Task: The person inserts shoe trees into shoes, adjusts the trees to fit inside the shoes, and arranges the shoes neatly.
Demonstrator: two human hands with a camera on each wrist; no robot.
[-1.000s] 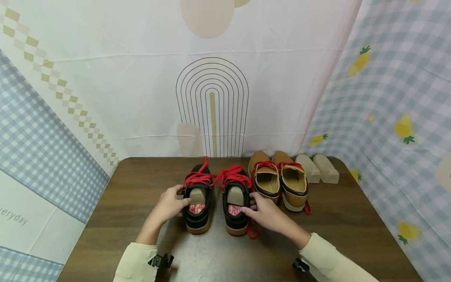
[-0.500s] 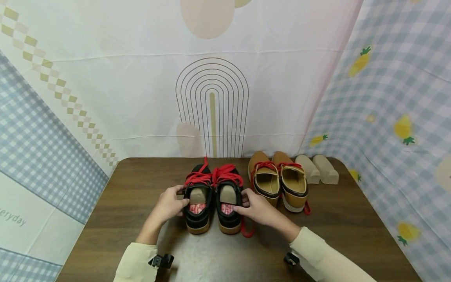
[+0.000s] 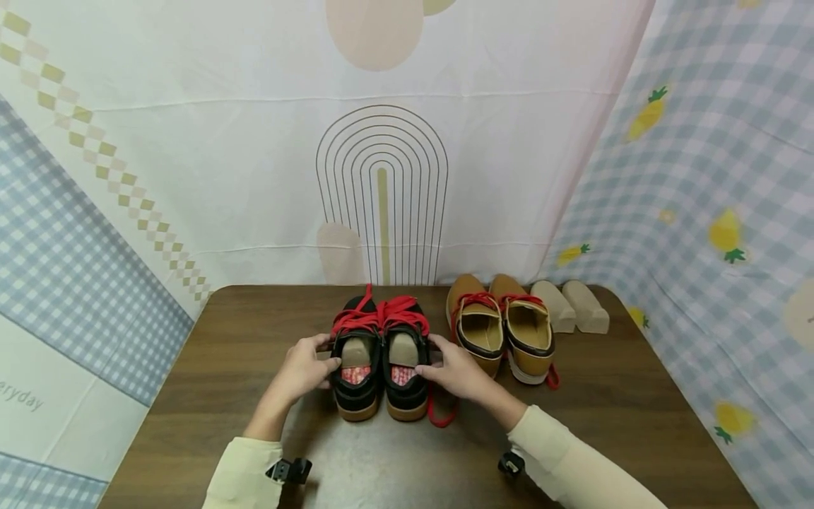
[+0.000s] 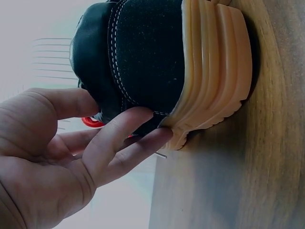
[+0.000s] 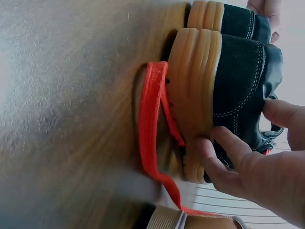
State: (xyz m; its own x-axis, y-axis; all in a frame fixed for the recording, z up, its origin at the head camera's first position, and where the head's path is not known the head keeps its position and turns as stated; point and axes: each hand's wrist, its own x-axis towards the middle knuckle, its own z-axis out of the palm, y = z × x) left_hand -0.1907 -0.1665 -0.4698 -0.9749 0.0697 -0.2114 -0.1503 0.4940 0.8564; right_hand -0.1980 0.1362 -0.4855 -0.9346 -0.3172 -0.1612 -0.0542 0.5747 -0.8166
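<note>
Two black shoes stand side by side on the table, toes away from me, tan soles down. My left hand (image 3: 304, 367) holds the left black shoe (image 3: 356, 397), thumb at the collar and fingers along its outer side. On the other one, the right black shoe (image 3: 407, 397), my right hand (image 3: 459, 369) grips the outer side the same way. Each shoe has a beige block, one on the left (image 3: 355, 351) and one on the right (image 3: 403, 349), over a red-and-white insole. Red laces (image 3: 399, 311) lie across the fronts; a red loop (image 5: 150, 119) hangs onto the table beside the right shoe.
A pair of tan shoes (image 3: 467, 290) with red laces stands at the back right, close to my right hand. Beyond it lie two beige blocks (image 3: 586, 307). The wooden table (image 3: 254, 325) meets a white patterned cloth (image 3: 267, 177) at its back edge.
My right hand has slid the right black shoe leftward, up against the left one, narrowing the gap between them. Its red lace loop followed. The left hand and left shoe have stayed in place.
</note>
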